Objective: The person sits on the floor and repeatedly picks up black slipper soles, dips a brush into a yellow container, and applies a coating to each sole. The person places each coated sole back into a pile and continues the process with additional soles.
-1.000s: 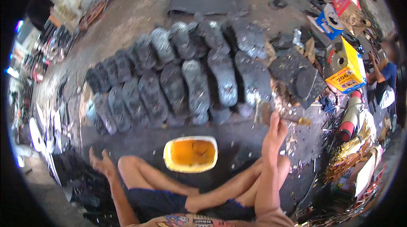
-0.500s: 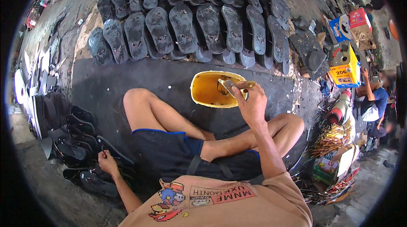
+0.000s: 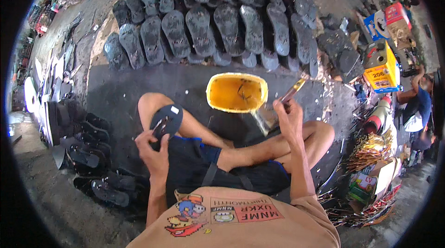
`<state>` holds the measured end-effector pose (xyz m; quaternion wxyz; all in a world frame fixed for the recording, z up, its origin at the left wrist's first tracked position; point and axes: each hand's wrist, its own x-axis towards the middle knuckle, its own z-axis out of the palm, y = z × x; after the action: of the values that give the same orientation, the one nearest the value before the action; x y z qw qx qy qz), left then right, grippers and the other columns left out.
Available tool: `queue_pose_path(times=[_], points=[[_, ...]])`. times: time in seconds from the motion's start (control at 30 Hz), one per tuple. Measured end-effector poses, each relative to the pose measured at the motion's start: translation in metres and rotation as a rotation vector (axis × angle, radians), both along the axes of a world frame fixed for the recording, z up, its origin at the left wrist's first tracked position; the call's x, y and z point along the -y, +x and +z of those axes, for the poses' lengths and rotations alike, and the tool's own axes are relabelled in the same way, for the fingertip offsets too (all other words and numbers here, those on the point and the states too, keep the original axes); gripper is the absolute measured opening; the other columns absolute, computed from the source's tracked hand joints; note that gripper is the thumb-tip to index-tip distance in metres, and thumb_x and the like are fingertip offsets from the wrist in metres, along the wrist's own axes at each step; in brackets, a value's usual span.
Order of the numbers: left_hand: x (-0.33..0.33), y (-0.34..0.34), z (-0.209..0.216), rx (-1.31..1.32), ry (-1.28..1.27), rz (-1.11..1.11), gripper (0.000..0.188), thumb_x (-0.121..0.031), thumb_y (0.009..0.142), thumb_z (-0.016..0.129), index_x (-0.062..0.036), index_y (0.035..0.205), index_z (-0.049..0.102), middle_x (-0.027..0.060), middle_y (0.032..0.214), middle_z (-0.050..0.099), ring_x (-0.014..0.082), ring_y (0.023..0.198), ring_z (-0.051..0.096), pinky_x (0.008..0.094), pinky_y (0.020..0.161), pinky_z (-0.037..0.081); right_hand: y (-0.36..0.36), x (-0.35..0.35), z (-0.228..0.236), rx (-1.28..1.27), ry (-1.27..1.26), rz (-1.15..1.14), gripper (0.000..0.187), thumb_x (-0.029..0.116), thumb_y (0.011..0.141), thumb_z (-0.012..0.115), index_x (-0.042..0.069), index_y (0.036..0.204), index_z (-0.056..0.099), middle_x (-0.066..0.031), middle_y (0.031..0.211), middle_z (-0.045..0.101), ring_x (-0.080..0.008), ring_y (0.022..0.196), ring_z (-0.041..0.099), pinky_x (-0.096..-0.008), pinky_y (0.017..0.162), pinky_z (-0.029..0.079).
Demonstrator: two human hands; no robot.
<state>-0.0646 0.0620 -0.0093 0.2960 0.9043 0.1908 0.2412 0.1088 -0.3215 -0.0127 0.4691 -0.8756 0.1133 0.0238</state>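
My left hand (image 3: 155, 155) grips a black sandal sole (image 3: 173, 122), with a small white label near its tip, over my bent left knee. Dark strap pieces show on the sole beside my fingers. In my right hand (image 3: 289, 118) is a brush (image 3: 292, 93); its handle points up and away, and its pale, wet-looking bristles hang low at the near right edge of the tub. The pale-rimmed tub (image 3: 209, 91) holds amber liquid with dark strips or marks in it, and stands on the black mat in front of my legs.
Rows of dark sandal soles (image 3: 200, 30) lie along the mat's far side. More black sandals (image 3: 109, 192) are piled at my left. To the right are a yellow box (image 3: 382, 74), a bundle of thin sticks (image 3: 371, 148) and an open carton (image 3: 371, 183); another person (image 3: 419, 109) sits beyond.
My left hand has lifted the sandal sole from the pile at the left and brought it over my knee. My right hand has drawn the brush out of the tub, to the right.
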Motion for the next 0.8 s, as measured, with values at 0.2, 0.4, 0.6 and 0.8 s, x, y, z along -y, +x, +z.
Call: queue_pose_path(times=[0.2, 0.4, 0.6, 0.8], points=[[0.010, 0.000, 0.031, -0.323, 0.498, -0.173, 0.046, -0.013, 0.086, 0.079, -0.0082, 0.132, 0.073, 0.0110, 0.149, 0.064, 0.0408, 0.146, 0.043, 0.0520, 0.120, 0.035, 0.015, 0.022, 0.006, -0.086, -0.012, 0.020, 0.035, 0.027, 0.098, 0.074, -0.007, 0.108, 0.073, -0.0141, 0.087, 0.074, -0.0179, 0.082, 0.066, -0.0402, 0.075, 0.053], [0.012, -0.004, 0.023, -0.358, 0.235, -0.188, 0.048, -0.004, 0.085, 0.071, -0.0080, 0.133, 0.073, 0.0134, 0.156, 0.057, 0.0396, 0.147, 0.046, 0.0501, 0.123, 0.033, 0.021, 0.004, 0.023, -0.235, 0.466, 0.034, 0.033, 0.027, 0.099, 0.075, -0.003, 0.111, 0.072, -0.0096, 0.098, 0.076, -0.0200, 0.086, 0.071, -0.0362, 0.082, 0.057], [0.022, -0.002, 0.031, -0.368, 0.255, -0.128, 0.046, -0.001, 0.086, 0.069, -0.0099, 0.132, 0.073, 0.0126, 0.154, 0.057, 0.0392, 0.145, 0.047, 0.0506, 0.119, 0.037, 0.078, -0.004, 0.052, -0.371, 1.202, -0.285, 0.026, 0.024, 0.103, 0.074, 0.005, 0.120, 0.069, -0.0081, 0.099, 0.077, -0.0156, 0.073, 0.072, -0.0273, 0.057, 0.061], [0.039, 0.014, 0.041, -0.406, 0.253, -0.087, 0.044, -0.002, 0.087, 0.069, -0.0081, 0.130, 0.073, 0.0136, 0.154, 0.057, 0.0395, 0.148, 0.043, 0.0533, 0.120, 0.036, 0.127, -0.018, 0.055, -0.466, 1.344, -0.315, 0.026, 0.024, 0.105, 0.071, 0.002, 0.117, 0.070, -0.0073, 0.093, 0.077, -0.0124, 0.064, 0.066, -0.0236, 0.049, 0.055]])
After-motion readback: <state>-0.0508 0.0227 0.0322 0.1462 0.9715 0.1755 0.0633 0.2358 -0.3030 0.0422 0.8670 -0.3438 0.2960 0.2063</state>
